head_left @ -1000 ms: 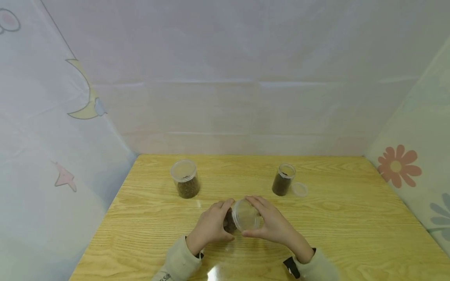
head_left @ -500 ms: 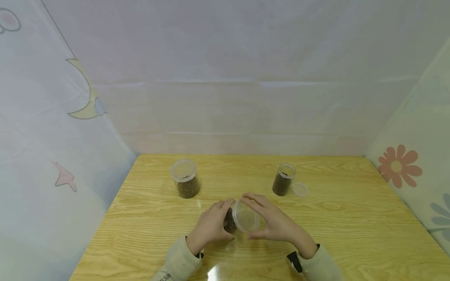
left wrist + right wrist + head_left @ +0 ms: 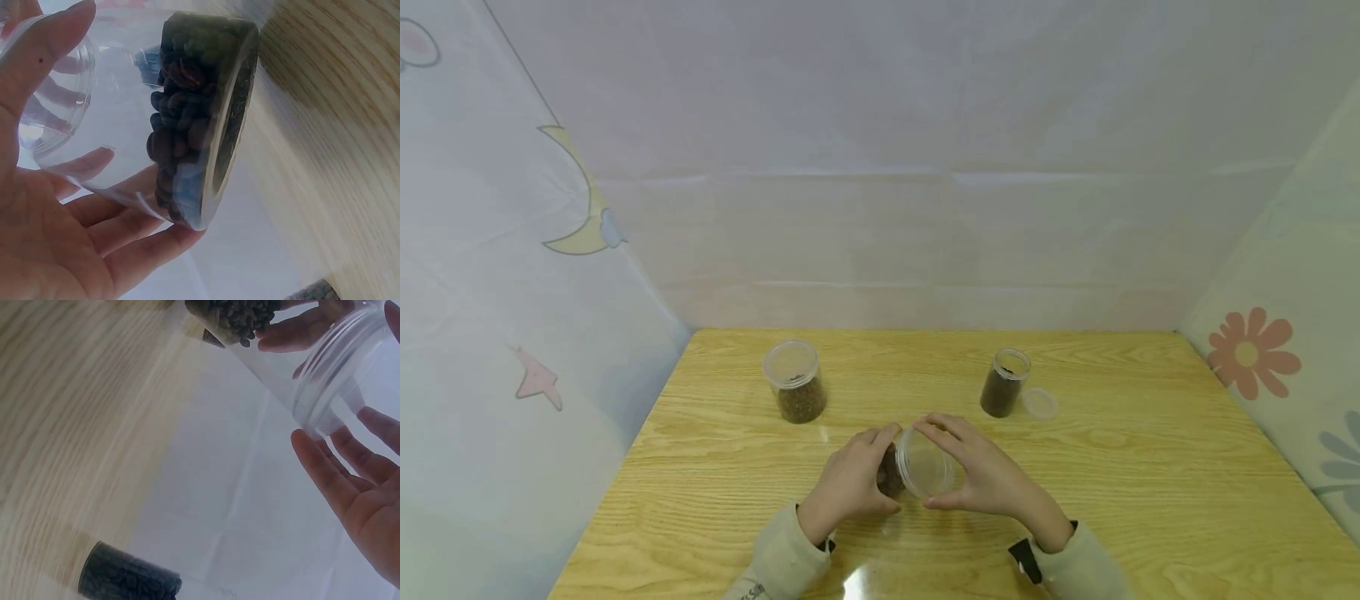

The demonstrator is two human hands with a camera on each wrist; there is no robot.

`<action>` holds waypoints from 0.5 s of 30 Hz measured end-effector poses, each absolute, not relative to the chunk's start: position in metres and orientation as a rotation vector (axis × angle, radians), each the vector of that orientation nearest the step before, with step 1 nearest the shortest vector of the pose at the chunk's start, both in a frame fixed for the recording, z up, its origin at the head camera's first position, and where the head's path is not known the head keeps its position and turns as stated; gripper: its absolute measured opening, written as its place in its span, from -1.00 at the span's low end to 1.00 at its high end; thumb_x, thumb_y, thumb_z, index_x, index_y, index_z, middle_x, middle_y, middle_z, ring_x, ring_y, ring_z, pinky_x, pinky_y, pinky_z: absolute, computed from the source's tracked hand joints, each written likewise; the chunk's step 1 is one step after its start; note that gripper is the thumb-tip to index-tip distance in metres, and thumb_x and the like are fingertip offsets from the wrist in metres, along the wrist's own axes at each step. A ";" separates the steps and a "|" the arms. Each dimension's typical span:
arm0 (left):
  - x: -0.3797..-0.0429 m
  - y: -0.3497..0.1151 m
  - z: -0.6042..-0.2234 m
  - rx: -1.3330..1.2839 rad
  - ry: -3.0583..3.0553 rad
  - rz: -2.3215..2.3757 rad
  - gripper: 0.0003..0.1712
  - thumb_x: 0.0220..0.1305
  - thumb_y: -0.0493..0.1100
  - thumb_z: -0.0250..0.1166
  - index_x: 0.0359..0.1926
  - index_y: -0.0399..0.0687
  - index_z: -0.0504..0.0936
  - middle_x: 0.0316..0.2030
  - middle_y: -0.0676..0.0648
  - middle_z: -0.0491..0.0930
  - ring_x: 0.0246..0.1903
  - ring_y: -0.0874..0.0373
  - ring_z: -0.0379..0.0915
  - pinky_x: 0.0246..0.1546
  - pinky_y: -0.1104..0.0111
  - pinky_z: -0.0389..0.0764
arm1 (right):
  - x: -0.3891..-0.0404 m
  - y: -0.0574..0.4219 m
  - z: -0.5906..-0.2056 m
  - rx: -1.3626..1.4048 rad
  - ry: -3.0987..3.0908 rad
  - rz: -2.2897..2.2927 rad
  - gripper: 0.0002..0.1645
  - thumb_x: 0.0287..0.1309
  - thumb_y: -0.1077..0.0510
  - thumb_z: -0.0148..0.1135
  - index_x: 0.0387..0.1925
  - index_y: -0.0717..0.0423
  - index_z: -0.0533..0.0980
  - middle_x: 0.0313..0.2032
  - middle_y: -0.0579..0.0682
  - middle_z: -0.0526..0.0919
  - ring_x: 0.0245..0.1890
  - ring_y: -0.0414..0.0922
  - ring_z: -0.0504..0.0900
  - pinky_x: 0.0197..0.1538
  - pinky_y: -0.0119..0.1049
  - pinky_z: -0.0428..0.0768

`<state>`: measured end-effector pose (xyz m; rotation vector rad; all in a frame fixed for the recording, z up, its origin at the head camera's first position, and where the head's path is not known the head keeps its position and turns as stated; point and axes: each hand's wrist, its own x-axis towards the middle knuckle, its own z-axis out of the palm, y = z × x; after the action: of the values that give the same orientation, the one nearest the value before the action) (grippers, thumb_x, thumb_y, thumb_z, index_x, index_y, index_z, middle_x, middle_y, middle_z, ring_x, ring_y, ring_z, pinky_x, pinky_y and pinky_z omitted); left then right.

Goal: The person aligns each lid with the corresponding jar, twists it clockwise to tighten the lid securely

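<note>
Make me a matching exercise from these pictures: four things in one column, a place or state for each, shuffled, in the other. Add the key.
Things:
1. front jar
2. wide back jar
3. narrow back jar
4. small round lid

Places and states:
A. upright, beside the small round lid
B. flat on the table
C. tilted, between the left hand and right hand
D. upright, nearest the table's left edge

Pairs: 1-C, 2-D, 3-A, 4-B

Clear jar (image 3: pixel 925 465), part-full w/ dk brown beans (image 3: pixel 181 125), tilted btwn L hand (image 3: pixel 852 482) & R hand (image 3: pixel 988 477).
</note>
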<state>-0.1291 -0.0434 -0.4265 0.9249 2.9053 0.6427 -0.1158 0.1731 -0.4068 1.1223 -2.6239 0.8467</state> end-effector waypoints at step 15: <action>-0.128 -0.043 -0.426 0.909 2.913 0.665 0.10 -0.44 0.04 0.61 0.22 -0.05 0.27 0.04 -0.17 0.46 -0.02 -0.07 0.41 -0.27 0.08 0.56 | -0.114 0.170 -0.408 1.052 -2.591 0.854 0.10 -0.40 -0.05 0.55 0.25 0.15 0.26 0.11 0.23 0.38 0.07 0.15 0.39 -0.06 0.04 0.49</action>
<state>-0.1281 -0.0433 -0.4257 0.9088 2.9134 0.6647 -0.1135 0.1695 -0.4080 1.0517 -2.5913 0.8537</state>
